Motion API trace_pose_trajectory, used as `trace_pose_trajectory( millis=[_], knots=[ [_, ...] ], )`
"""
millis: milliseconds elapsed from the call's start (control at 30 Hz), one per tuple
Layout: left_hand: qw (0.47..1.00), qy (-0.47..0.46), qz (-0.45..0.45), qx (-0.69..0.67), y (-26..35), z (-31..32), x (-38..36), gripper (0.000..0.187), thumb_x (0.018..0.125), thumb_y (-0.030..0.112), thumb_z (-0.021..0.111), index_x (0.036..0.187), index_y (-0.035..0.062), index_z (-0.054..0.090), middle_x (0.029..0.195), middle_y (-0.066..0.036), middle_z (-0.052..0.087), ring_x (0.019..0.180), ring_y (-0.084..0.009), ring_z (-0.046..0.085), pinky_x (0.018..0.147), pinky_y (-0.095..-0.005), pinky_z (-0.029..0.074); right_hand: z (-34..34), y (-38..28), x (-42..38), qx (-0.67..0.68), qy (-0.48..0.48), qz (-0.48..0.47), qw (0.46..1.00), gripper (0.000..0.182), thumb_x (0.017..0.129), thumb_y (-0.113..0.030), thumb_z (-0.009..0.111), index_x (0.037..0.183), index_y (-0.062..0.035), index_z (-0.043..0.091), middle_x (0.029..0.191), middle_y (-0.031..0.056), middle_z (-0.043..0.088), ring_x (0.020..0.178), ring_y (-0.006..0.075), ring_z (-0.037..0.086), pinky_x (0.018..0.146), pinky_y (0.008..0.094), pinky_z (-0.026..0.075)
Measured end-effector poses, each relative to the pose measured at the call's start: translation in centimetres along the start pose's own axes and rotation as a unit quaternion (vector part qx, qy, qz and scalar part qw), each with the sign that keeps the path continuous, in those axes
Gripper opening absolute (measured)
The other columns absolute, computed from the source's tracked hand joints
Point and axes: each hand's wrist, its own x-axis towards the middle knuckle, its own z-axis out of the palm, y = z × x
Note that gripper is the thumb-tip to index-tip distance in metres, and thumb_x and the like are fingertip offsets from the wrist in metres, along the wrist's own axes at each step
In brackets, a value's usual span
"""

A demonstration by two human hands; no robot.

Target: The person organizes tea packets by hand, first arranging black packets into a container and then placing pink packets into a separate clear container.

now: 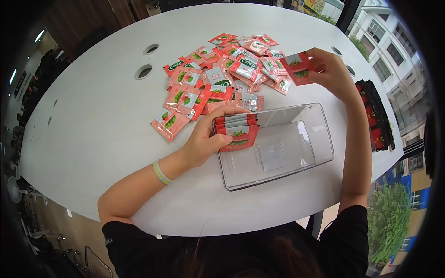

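Note:
A clear plastic box [278, 153] stands on the white table in front of me. Several red packets [238, 135] stand upright in a row at its left end. My left hand [206, 139] is closed round that end, its thumb on the front packet and its other fingers behind the row. Above and to the right of the box, my right hand [329, 74] pinches a single red packet [296, 68] by its right side, raised over the table. Beyond the box lies a loose heap of red and pink packets [225, 74], some marked Cozy.
The white table [92, 116] has round holes with rims, two at the far left of the heap and two at the right. Dark packets with red marks [376, 118] stand in a row at the right edge, past my right forearm. Windows are on the right.

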Motion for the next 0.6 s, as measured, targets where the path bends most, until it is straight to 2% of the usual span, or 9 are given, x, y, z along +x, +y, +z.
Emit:
trace_pose_trajectory(
  millis=[33, 100, 133, 200, 300, 367, 400, 500, 600],
  knots=[
    [1.0, -0.002, 0.001, 0.004, 0.1, 0.0, 0.0, 0.058, 0.075, 0.011, 0.051, 0.131, -0.0021, 0.048, 0.125, -0.011, 0.057, 0.114, -0.0164, 0.056, 0.102, -0.0319, 0.043, -0.6, -0.7, -0.2, -0.002, 0.002, -0.005, 1.0, 0.04, 0.073, 0.0, 0.066, 0.113, 0.0031, 0.063, 0.091, 0.0158, 0.071, 0.079, 0.0196, 0.07, 0.075, 0.0285, 0.056],
    [1.0, -0.001, 0.002, 0.002, 0.4, 0.1, 0.0, 0.058, 0.075, 0.01, 0.051, 0.131, -0.0022, 0.048, 0.125, -0.011, 0.057, 0.114, -0.016, 0.056, 0.102, -0.0319, 0.043, -1.5, -2.0, -0.9, 0.155, 0.018, -0.014, 0.988, 0.044, 0.075, 0.003, 0.066, 0.118, 0.0033, 0.058, 0.104, 0.0125, 0.066, 0.089, 0.016, 0.068, 0.079, 0.027, 0.056],
    [1.0, -0.005, 0.0, -0.002, 0.4, 0.0, 0.0, 0.057, 0.075, 0.01, 0.051, 0.131, -0.0021, 0.048, 0.124, -0.01, 0.057, 0.114, -0.0156, 0.056, 0.102, -0.0315, 0.043, -1.8, -2.7, -1.2, 0.199, -0.007, -0.06, 0.978, 0.047, 0.076, 0.006, 0.068, 0.121, 0.0033, 0.054, 0.108, 0.0079, 0.063, 0.096, 0.012, 0.064, 0.081, 0.0261, 0.055],
    [1.0, -0.007, -0.002, -0.006, 0.2, 0.1, 0.0, 0.057, 0.075, 0.009, 0.051, 0.131, -0.002, 0.048, 0.124, -0.01, 0.057, 0.113, -0.0152, 0.056, 0.102, -0.0311, 0.043, -1.1, -4.3, -2.1, 0.271, -0.026, -0.134, 0.953, 0.045, 0.075, 0.008, 0.07, 0.117, 0.0031, 0.055, 0.105, 0.0063, 0.063, 0.096, 0.0097, 0.062, 0.083, 0.0257, 0.055],
    [0.999, -0.007, -0.014, -0.035, 0.4, 0.1, -0.1, 0.056, 0.076, 0.007, 0.05, 0.131, -0.0014, 0.049, 0.123, -0.009, 0.058, 0.112, -0.0141, 0.056, 0.101, -0.0301, 0.043, -0.3, -6.8, -3.4, 0.269, -0.173, -0.134, 0.938, 0.037, 0.075, 0.008, 0.071, 0.109, 0.0014, 0.057, 0.099, 0.0024, 0.061, 0.09, 0.0058, 0.06, 0.077, 0.0219, 0.055],
    [1.0, -0.002, -0.006, -0.011, 0.7, 0.2, -0.2, 0.055, 0.077, 0.005, 0.049, 0.132, -0.0007, 0.049, 0.123, -0.009, 0.058, 0.112, -0.0135, 0.055, 0.1, -0.0299, 0.043, 1.2, -7.9, -3.8, 0.198, -0.227, -0.18, 0.937, 0.025, 0.075, 0.006, 0.071, 0.097, 0.0004, 0.06, 0.09, 0.0019, 0.061, 0.08, 0.0044, 0.059, 0.066, 0.0218, 0.054],
    [1.0, -0.01, 0.0, 0.003, 0.7, 0.1, -0.2, 0.055, 0.077, 0.004, 0.049, 0.131, -0.0005, 0.049, 0.123, -0.008, 0.057, 0.112, -0.0133, 0.055, 0.1, -0.0307, 0.044, 1.6, -9.2, -4.0, 0.151, -0.24, -0.166, 0.944, 0.024, 0.07, 0.002, 0.077, 0.088, -0.0012, 0.063, 0.08, 0.0062, 0.062, 0.072, 0.0131, 0.063, 0.062, 0.0258, 0.052],
    [0.999, -0.014, -0.013, -0.036, 0.4, 0.0, -0.1, 0.056, 0.076, 0.004, 0.05, 0.132, -0.0004, 0.048, 0.125, -0.009, 0.054, 0.114, -0.0149, 0.055, 0.101, -0.032, 0.043, 4.4, -9.1, -4.9, -0.047, -0.178, -0.233, 0.955, 0.024, 0.068, -0.008, 0.078, 0.085, -0.0031, 0.061, 0.067, 0.0119, 0.063, 0.061, 0.0326, 0.06, 0.059, 0.0351, 0.049],
    [0.999, -0.022, 0.015, -0.029, 0.4, -0.1, 0.1, 0.057, 0.075, 0.004, 0.051, 0.132, -0.0002, 0.047, 0.129, -0.01, 0.052, 0.118, -0.0173, 0.054, 0.104, -0.0333, 0.042, 5.8, -9.6, -5.6, -0.169, -0.182, -0.191, 0.95, 0.017, 0.072, -0.007, 0.07, 0.086, -0.002, 0.061, 0.067, 0.0135, 0.065, 0.065, 0.0337, 0.064, 0.061, 0.0422, 0.049]
  ],
)
